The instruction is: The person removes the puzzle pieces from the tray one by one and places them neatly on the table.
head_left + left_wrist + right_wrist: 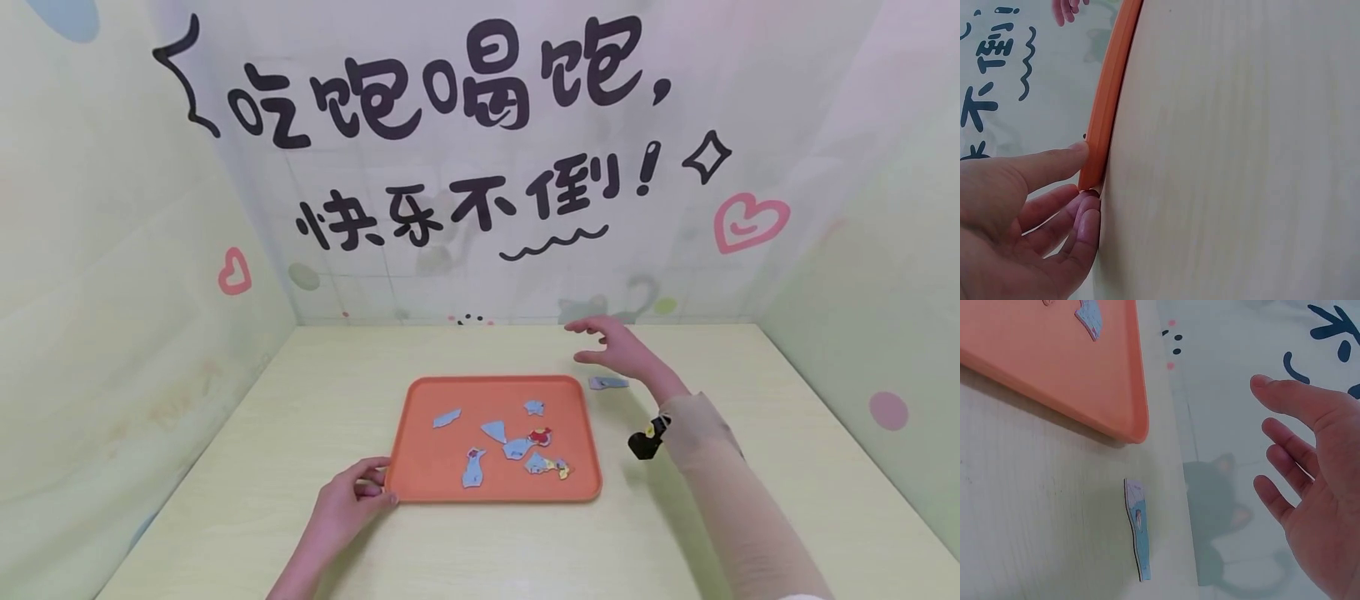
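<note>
Could not make out the tiny prints on the blue pieces (pixel 472 470) on the tray (pixel 427 454) in the head view, nor the parts of a black thing (pixel 644 444) right of the tray; lost the tray's inside, turned edge-on, in the left wrist view, and all but some fingers of the right hand (pixel 1066 9) beyond the tray; in the right wrist view, saw the tray cut off by the upper and left edges

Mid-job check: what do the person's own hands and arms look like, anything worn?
The left hand and right hand show no gloves. The right arm wears a beige sleeve, with a small black device bearing a yellow patch at the wrist. No sleeve shows on the left forearm.
</note>
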`<state>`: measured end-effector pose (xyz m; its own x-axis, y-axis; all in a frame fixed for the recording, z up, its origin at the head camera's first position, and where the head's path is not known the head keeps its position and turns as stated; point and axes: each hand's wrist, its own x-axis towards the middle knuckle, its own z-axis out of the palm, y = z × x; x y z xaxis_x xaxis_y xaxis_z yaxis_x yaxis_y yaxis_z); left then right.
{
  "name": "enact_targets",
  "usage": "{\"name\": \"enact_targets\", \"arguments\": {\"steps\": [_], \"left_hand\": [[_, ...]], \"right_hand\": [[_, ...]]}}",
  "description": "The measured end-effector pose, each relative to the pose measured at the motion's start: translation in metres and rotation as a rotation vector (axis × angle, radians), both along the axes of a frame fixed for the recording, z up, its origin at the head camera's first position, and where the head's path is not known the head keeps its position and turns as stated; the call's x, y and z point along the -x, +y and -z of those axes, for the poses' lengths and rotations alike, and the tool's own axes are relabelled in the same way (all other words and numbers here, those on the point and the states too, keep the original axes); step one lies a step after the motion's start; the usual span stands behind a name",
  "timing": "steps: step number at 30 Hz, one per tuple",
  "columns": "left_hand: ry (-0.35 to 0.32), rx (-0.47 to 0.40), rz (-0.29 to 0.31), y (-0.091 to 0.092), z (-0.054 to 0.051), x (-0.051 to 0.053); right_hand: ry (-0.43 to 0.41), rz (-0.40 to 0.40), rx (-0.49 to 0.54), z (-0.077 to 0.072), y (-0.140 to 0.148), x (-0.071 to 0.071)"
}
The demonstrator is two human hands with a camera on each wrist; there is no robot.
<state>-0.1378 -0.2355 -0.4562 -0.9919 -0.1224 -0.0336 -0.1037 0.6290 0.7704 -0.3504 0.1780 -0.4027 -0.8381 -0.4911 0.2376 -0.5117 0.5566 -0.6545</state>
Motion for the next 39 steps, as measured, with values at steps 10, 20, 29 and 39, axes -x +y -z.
{"name": "enact_targets", "arguments": {"steps": [10,20,29,39], "left_hand": [[0.000,0.001,0.004,0.000,-0.001,-0.001],[-0.006,-0.010,-0.004,0.001,-0.002,-0.002],[-0.008,-0.015,-0.008,0.001,-0.002,-0.003],[-0.008,-0.021,-0.004,0.000,-0.001,-0.002]], "right_hand": [[0.006,-0.011,0.059,0.008,-0.026,-0.003],[-0.027,-0.035,0.083,0.025,-0.049,-0.011],[-0.058,-0.081,0.050,0.034,-0.061,-0.015],[-0.194,-0.073,-0.064,0.039,-0.066,-0.019]]}}
